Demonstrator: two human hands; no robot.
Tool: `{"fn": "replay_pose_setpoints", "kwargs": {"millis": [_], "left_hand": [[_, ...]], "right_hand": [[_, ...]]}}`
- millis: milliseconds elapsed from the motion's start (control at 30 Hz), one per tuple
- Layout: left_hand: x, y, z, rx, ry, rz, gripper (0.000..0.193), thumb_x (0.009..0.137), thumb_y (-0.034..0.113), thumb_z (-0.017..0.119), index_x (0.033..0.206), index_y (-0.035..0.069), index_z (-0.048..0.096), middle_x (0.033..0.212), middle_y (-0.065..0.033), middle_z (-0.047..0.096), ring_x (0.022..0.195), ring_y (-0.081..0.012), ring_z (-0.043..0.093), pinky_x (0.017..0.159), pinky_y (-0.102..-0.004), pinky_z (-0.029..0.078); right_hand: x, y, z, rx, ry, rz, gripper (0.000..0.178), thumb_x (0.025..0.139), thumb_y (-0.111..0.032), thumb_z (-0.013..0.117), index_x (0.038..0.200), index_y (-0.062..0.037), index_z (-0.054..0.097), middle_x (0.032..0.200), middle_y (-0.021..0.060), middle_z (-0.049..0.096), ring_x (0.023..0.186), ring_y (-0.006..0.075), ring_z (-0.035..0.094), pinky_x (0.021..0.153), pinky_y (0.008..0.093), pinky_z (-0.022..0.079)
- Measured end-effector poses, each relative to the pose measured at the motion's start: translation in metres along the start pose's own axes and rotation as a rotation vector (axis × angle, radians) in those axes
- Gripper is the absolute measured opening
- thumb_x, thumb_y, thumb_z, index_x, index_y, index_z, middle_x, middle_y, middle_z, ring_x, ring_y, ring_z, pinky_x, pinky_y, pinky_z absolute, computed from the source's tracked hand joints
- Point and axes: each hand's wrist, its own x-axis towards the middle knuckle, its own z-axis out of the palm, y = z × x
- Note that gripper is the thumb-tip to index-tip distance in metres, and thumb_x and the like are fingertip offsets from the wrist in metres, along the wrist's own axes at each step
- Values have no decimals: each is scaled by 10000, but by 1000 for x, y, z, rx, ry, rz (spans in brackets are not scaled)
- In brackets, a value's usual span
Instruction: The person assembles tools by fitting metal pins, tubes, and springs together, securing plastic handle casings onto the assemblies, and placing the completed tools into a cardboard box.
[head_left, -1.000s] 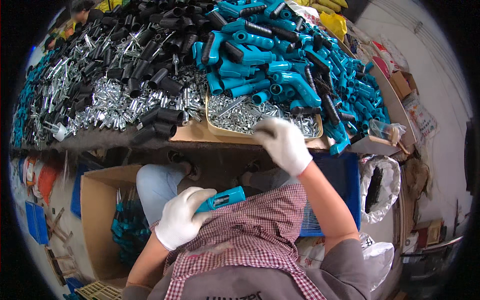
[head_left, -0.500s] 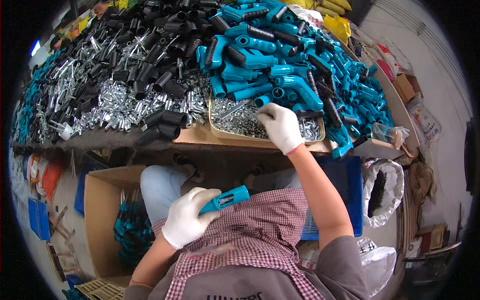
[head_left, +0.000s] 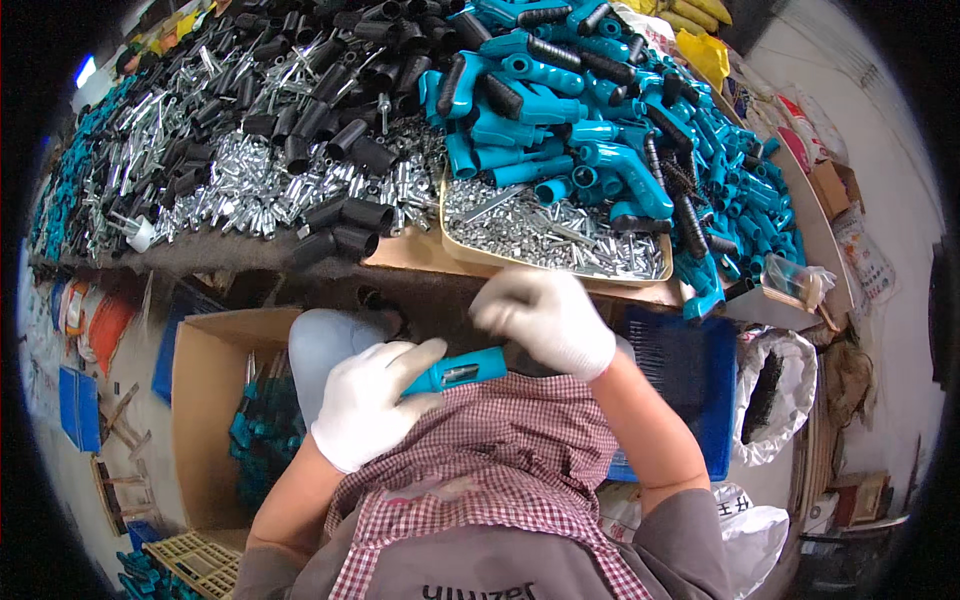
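My left hand [head_left: 370, 405], in a white glove, is wrapped round a teal plastic tube-shaped housing [head_left: 472, 370] with a cut-out in its side, held roughly level above my lap. Beyond its far end is my right hand [head_left: 545, 318], also gloved, with fingers curled together and slightly blurred. Whatever those fingers hold is too small or hidden to make out. On the table edge ahead sits a shallow cream tray [head_left: 446, 222] of small metal parts [head_left: 550, 232].
Teal pistol-shaped housings [head_left: 640, 175] with black grips are piled at the right. Black sleeves [head_left: 357, 241] and shiny metal fittings [head_left: 250, 190] cover the table's left. Below stand a cardboard box [head_left: 215, 350] of teal tools, a blue crate [head_left: 716, 400] and a white sack [head_left: 804, 375].
My right hand has drawn back from the tray of small parts toward the teal housing. My left hand keeps hold of the housing in nearly the same place.
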Motion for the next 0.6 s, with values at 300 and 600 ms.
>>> {"fn": "replay_pose_setpoints", "kwargs": {"millis": [300,600], "left_hand": [[3,3,0,155,-110,44,753,669,200,771,1355,59,494,862,-105,648,810,-296,630,708,-400,515],[-3,16,6,-133,-123,-211,598,691,143,778,1246,21,593,1015,-210,673,935,-378,665,837,-403,528]], "right_hand": [[-30,-7,47,-388,-131,-194,303,778,-220,726,1017,-41,674,888,128,661,810,318,652,732,413,528],[-40,1,39,-380,-90,-401,413,677,-156,778,1057,-62,645,995,98,655,896,299,632,784,399,514]]}}
